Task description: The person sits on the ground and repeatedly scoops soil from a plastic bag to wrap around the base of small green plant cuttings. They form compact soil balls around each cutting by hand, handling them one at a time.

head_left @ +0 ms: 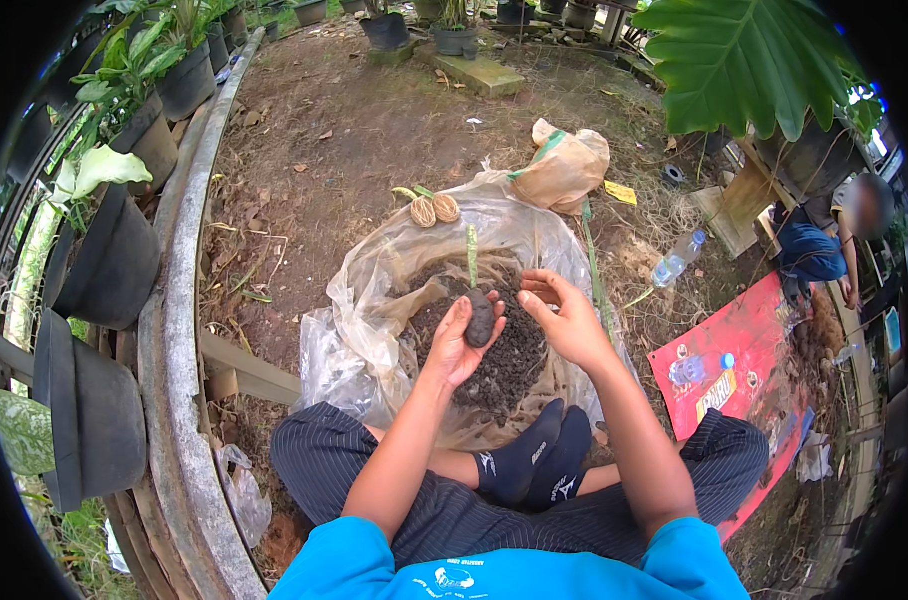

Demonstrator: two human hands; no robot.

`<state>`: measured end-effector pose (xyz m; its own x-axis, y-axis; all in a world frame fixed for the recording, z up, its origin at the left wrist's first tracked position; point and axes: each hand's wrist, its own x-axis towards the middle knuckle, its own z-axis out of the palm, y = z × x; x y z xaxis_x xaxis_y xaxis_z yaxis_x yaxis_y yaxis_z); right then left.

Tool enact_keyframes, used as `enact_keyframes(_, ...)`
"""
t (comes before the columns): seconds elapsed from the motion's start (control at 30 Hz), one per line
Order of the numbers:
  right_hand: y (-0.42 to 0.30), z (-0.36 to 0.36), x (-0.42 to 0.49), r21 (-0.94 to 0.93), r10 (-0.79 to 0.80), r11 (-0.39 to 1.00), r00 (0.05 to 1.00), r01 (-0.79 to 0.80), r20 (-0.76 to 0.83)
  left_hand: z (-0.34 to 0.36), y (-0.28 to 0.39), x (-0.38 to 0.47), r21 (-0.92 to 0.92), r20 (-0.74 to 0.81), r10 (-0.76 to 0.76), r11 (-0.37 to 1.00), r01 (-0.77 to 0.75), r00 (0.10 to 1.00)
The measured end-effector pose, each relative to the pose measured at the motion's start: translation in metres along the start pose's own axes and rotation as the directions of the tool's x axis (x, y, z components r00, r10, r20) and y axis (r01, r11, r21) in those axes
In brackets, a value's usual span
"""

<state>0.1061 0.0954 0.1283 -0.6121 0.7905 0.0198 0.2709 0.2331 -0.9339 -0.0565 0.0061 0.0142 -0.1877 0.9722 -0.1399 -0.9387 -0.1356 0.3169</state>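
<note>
My left hand holds a dark, egg-shaped ball of soil between thumb and fingers. Out of the ball's top rises a green mottled plant cutting. To the right of the ball, my right hand is raised with its fingers apart and nothing in it. Below both hands lies loose dark potting soil in an opened clear plastic bag. Two balls wrapped in pale fibre or string, with green cuttings, rest by the bag's far edge.
A tied plastic sack lies beyond the bag. Plastic bottles and a red banner are at right, where another person sits. Black plant pots line a ledge on the left. A large leaf overhangs the upper right.
</note>
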Motion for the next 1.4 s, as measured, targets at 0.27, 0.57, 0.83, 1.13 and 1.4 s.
enact_keyframes(0.27,0.076,0.037,-0.084,0.393,0.461,0.855,0.843,-0.339,-0.277,0.003,-0.034,-0.026,0.222,-0.058,-0.033,0.974,0.045,0.998)
enact_keyframes(0.57,0.093,0.038,-0.063,0.414,0.187,0.908,0.951,-0.071,-0.247,-0.002,-0.037,-0.026,0.003,-0.062,-0.247,0.969,0.247,0.967)
enact_keyframes(0.83,0.098,0.059,-0.066,0.421,0.124,0.906,0.979,-0.046,-0.16,-0.017,-0.063,-0.016,0.05,-0.249,-0.105,0.991,0.121,0.963)
enact_keyframes(1.13,0.105,0.063,-0.064,0.378,-0.013,0.921,0.977,0.094,-0.213,0.004,-0.046,-0.015,-0.06,-0.194,-0.155,0.987,0.146,0.969)
enact_keyframes(1.4,0.126,0.083,-0.07,0.557,0.222,0.83,0.928,-0.019,-0.299,-0.034,-0.051,-0.009,0.028,-0.305,-0.234,0.967,0.254,0.923)
